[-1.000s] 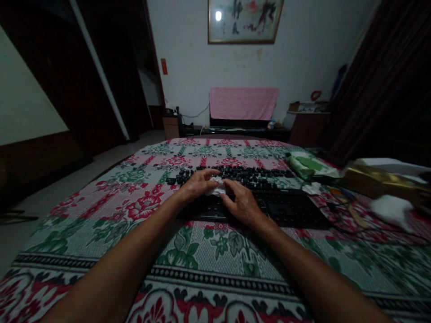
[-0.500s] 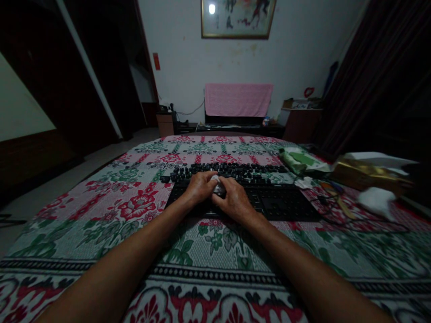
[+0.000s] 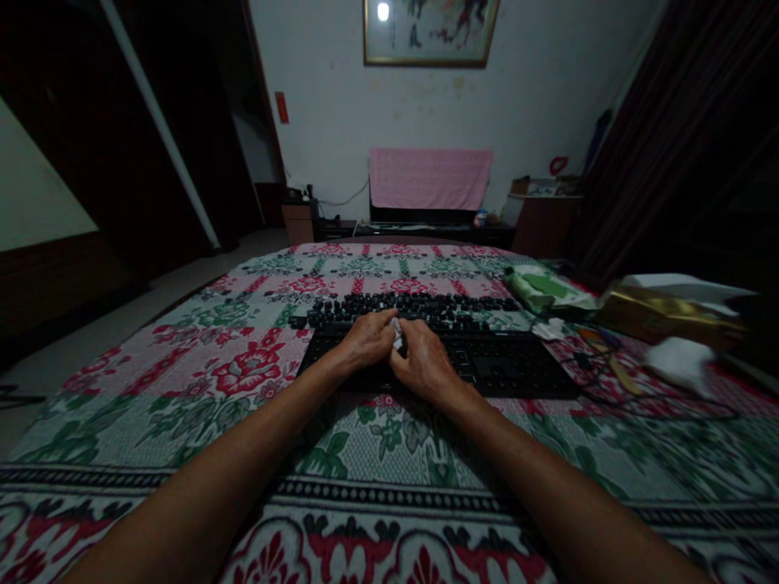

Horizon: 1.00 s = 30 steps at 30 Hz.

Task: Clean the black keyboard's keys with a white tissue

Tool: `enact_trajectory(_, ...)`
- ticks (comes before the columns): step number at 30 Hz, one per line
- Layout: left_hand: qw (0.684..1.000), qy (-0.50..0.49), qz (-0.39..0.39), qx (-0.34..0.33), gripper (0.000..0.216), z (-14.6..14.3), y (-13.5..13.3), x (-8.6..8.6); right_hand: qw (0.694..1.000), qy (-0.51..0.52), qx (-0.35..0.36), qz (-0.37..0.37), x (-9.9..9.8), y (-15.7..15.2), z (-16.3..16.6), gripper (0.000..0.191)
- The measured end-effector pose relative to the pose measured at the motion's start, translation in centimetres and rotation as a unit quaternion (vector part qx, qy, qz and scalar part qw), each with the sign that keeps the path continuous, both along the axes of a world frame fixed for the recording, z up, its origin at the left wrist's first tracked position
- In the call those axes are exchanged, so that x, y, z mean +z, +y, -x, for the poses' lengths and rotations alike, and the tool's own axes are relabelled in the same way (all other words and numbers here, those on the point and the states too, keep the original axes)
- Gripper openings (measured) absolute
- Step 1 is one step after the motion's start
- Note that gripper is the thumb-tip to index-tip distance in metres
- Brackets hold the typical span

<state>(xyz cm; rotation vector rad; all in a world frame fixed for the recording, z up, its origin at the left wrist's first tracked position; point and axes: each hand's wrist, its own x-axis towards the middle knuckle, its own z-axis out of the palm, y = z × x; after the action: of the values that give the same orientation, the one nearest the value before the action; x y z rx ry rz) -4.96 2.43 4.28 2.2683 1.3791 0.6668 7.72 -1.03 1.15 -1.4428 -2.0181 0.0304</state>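
Note:
Both hands meet over the left half of a black computer keyboard (image 3: 517,369) that has its keycaps off. My right hand (image 3: 426,358) is closed on a crumpled white tissue (image 3: 398,332), which shows between the thumbs and fingertips. My left hand (image 3: 366,341) presses against it from the other side, fingers drawn together; whatever small thing they pinch is hidden. Just behind the keyboard lie many loose black keycaps (image 3: 426,306) in rough rows.
A patterned tablecloth (image 3: 243,373) covers the table. To the right are a green tissue pack (image 3: 548,289), a gold box (image 3: 663,312), a crumpled white wad (image 3: 682,361), a small brush-like tool (image 3: 619,373) and a black cable (image 3: 669,414).
The fingers have shifted slightly around the tissue, and less of it shows between my hands. The keyboard and keycaps stay in place.

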Motion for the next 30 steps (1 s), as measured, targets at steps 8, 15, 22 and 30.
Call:
enact_trajectory(8,0.994,-0.055,0.043,-0.086,0.043,0.5,0.2,0.3,1.0,-0.015,-0.008,-0.013,0.2,0.4,-0.6,0.021)
enact_trajectory(15,0.998,-0.042,0.022,0.044,0.034,6.1,3.1,1.3,0.999,-0.032,0.019,-0.034,0.3,0.8,-1.7,0.028)
enact_trajectory(22,0.986,0.087,0.107,0.097,0.019,11.3,4.5,0.8,0.995,-0.071,0.073,-0.01,-0.4,1.0,-2.1,0.023)
enact_trajectory(30,0.98,-0.027,0.169,0.097,0.017,13.2,5.7,-1.4,0.99,-0.106,0.087,0.004,-0.4,1.2,-2.3,0.025)
